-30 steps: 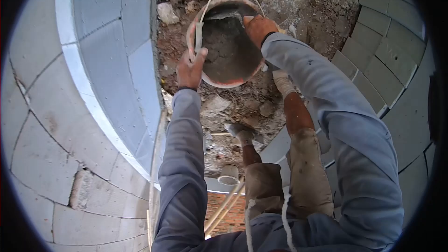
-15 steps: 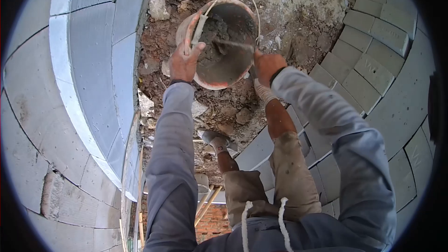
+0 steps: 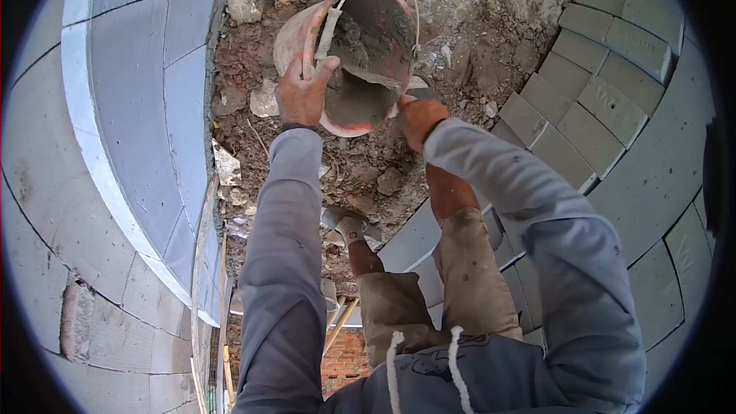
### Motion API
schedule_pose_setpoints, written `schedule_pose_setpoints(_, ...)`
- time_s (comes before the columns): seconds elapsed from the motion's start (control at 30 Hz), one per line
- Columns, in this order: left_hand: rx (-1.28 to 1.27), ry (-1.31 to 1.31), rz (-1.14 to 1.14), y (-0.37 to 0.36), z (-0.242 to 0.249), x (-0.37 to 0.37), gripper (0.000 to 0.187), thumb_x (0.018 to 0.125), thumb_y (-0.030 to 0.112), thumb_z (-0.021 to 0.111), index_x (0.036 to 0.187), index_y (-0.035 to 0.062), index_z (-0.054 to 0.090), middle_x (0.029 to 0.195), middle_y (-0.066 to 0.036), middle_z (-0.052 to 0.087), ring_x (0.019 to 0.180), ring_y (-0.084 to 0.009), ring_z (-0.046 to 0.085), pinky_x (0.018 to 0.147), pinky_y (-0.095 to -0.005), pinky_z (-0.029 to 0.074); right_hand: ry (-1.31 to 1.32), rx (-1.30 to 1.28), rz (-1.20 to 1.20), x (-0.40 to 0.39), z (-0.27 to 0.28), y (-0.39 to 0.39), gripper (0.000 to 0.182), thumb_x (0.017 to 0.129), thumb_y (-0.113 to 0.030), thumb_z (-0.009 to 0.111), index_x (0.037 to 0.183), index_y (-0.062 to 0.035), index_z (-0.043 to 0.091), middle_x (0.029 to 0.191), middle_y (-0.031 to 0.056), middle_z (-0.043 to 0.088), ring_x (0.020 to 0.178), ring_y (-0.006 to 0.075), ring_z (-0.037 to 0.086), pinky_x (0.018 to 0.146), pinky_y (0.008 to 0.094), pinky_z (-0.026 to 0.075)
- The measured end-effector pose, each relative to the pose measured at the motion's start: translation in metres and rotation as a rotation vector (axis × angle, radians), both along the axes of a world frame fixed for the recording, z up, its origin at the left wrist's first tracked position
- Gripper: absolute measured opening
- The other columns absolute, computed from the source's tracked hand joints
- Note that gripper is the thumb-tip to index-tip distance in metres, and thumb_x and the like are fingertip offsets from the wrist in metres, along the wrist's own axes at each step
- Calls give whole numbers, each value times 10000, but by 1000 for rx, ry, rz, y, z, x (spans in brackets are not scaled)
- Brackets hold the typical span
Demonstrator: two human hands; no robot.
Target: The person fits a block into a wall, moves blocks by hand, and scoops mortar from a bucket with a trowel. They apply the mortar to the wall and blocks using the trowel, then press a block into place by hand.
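Observation:
A bucket (image 3: 289,44) with a reddish, mortar-smeared rim stands tilted towards me on the rubble ground. Wet grey mortar (image 3: 359,103) lies inside it. My left hand (image 3: 303,93) is closed on the near left of the rim, just below the white sleeve of the wire handle (image 3: 328,33). At the right side of the rim, my right hand (image 3: 421,120) is closed round a trowel (image 3: 373,77). The trowel's blade reaches into the bucket against the mortar; its grip is hidden by my fingers.
On the left runs a wall of grey blocks (image 3: 126,100). Stacked grey blocks (image 3: 579,88) line the right side. Broken stones (image 3: 244,4) lie on the rough soil, and my foot (image 3: 349,224) stands below the bucket. Wooden sticks (image 3: 340,326) lean near the bottom.
The bucket has tipped further towards the left, and more of its outer side shows. My right hand with the trowel has moved left and slightly down in the view.

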State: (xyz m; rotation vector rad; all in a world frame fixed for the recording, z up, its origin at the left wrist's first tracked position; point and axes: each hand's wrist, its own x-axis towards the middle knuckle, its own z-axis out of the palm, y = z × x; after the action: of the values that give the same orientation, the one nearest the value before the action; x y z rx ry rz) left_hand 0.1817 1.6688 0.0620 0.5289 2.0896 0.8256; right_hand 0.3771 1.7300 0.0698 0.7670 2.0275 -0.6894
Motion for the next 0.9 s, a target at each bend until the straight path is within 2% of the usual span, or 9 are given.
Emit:
schedule_pose_setpoints(0.13, -82, 28, -11, 0, 5, 2, 578, 660, 488, 666, 938, -13, 590, 779, -98, 591, 720, -173, 532, 676, -301, 420, -39, 38, 213, 13, 18, 51, 189, 819, -146, 429, 949, -37, 512, 824, 96, 628, 774, 248, 621, 646, 352, 488)
schedule_pose_setpoints(0.27, -30, 83, -10, -5, -6, 9, 587, 653, 492, 668, 943, -12, 587, 766, -102, 592, 708, -180, 534, 672, -305, 422, 51, 338, 43, -7, -21, 89, 195, 821, -190, 456, 917, -67, 573, 869, 125, 623, 844, 219, 610, 685, 358, 493)
schedule_pose_setpoints(0.4, -45, 75, -7, 2, 4, 20, 561, 665, 476, 665, 924, -15, 587, 736, -95, 584, 673, -177, 520, 640, -315, 415, -54, 139, 64, -34, -34, 73, 219, 827, -188, 452, 936, -93, 617, 932, 110, 621, 888, 217, 600, 706, 344, 498)
schedule_pose_setpoints(0.47, -39, 76, 7, 2, 3, 16, 550, 668, 472, 665, 914, -14, 589, 723, -87, 577, 662, -168, 511, 626, -315, 410, -7, 72, 97, -27, -34, 53, 243, 761, -87, 486, 976, 15, 536, 866, 182, 609, 820, 286, 607, 686, 358, 500)
schedule_pose_setpoints(0.57, -91, -28, 66, -3, -6, 6, 650, 631, 520, 670, 1006, -3, 576, 814, -164, 606, 749, -251, 572, 694, -340, 428, -45, -25, 182, -11, -18, 37, 267, 723, -89, 520, 966, 21, 539, 868, 191, 606, 813, 306, 604, 660, 374, 501)
schedule_pose_setpoints(0.67, -2, 43, 95, -8, -10, -2, 618, 643, 523, 663, 968, 2, 590, 779, -119, 593, 717, -203, 537, 670, -336, 419, -149, -126, 127, -14, -6, 40, 236, 705, -129, 571, 923, -62, 629, 946, 125, 613, 897, 268, 592, 738, 359, 490)
schedule_pose_setpoints(0.77, -32, -28, 126, -15, -18, -9, 602, 646, 516, 662, 948, -1, 595, 771, -110, 592, 700, -194, 526, 655, -332, 414, -145, -160, 183, -11, 5, 38, 267, 669, -76, 574, 930, -56, 621, 917, 131, 616, 891, 269, 593, 737, 361, 490)
schedule_pose_setpoints(0.8, -1, -40, 140, -11, -11, -10, 568, 649, 481, 675, 925, -10, 600, 749, -106, 590, 685, -196, 525, 645, -321, 413, -28, -129, 131, 0, -6, 33, 363, 627, -95, 576, 962, 38, 538, 820, 202, 603, 810, 333, 598, 655, 395, 488)
schedule_pose_setpoints(0.9, -72, 50, 117, -8, -6, -5, 529, 660, 439, 680, 909, -22, 604, 706, -84, 574, 668, -172, 516, 632, -301, 410, 8, -75, 143, -1, -18, 28, 350, 617, -106, 586, 941, 20, 547, 795, 198, 604, 788, 328, 602, 643, 391, 488)
